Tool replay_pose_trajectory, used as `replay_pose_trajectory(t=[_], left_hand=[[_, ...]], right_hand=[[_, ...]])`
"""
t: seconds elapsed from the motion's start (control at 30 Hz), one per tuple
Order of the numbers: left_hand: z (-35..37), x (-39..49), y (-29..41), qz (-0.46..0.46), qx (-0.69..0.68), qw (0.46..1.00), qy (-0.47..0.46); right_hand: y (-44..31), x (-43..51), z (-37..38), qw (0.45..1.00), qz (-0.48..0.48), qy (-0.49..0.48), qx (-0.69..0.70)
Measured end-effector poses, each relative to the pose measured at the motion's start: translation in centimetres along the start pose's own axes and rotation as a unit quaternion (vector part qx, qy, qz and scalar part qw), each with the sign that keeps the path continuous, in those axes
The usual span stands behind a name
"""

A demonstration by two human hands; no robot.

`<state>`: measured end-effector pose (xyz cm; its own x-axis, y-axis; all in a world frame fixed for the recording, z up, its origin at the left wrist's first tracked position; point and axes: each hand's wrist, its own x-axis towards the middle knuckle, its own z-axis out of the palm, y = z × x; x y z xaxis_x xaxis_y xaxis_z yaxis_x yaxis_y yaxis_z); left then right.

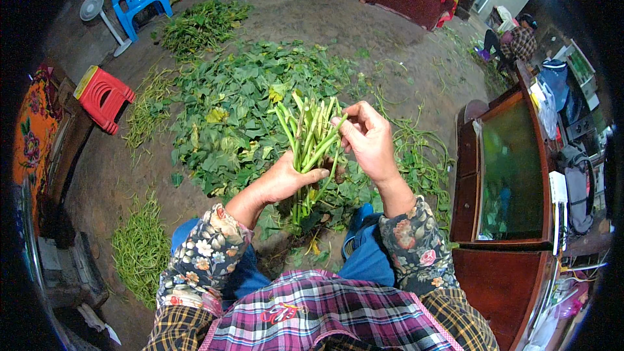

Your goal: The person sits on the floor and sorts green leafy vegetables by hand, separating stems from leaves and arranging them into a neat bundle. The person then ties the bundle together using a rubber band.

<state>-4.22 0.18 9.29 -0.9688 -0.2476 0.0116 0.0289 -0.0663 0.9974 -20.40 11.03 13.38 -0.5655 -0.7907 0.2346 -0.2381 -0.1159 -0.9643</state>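
Note:
A bunch of green leaf stalks (308, 139) stands roughly upright in my left hand (280, 178), whose thumb wraps across the front of it. My right hand (368, 139) pinches the upper end of one stalk at the bunch's right side, between thumb and forefinger. The lower ends of the bunch hang below the left hand, above the floor between my knees. Beneath and beyond both hands spreads a wide heap of green leaves (243, 102), some of them yellowed. Long bare vines (424, 151) lie on the floor to the right of the heap.
Piles of thin stems (141, 248) lie at left, with a leafy pile (202, 27) farther back. A red plastic stool (105, 97), a blue plastic chair (139, 0) and a white fan (92, 7) stand at left. A wooden cabinet (502, 180) borders the right. Another person (519, 44) sits far right.

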Motion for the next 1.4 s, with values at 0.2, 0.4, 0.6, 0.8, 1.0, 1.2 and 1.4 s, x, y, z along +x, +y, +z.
replay_pose_trajectory(t=[0.2,0.4,0.6,0.8,1.0,1.2,1.4], left_hand=[[-0.2,-0.3,-0.8,-0.057,-0.082,0.993,-0.068],[-2.9,0.3,0.6,-0.017,-0.156,0.985,0.071],[-9.5,1.0,2.3,0.153,-0.439,0.878,0.111],[-11.0,0.3,2.3,0.163,-0.404,0.887,0.150],[-10.0,0.2,2.9,0.134,-0.336,0.910,0.202],[-8.4,-0.3,4.0,0.150,-0.337,0.917,0.150],[-10.3,-0.7,3.4,0.039,-0.472,0.869,0.142]], right_hand=[[0.0,-0.1,0.4,1.000,0.018,-0.012,-0.009],[1.9,1.1,0.6,0.998,-0.019,-0.017,0.063],[4.9,1.2,-0.2,0.981,0.033,-0.188,-0.007],[3.5,0.0,2.1,0.937,0.104,-0.328,0.055],[3.9,-0.2,2.2,0.957,0.021,-0.279,-0.081],[4.1,-0.3,3.1,0.902,-0.172,-0.227,-0.323],[1.2,-3.6,5.8,0.847,-0.382,-0.255,-0.269]])
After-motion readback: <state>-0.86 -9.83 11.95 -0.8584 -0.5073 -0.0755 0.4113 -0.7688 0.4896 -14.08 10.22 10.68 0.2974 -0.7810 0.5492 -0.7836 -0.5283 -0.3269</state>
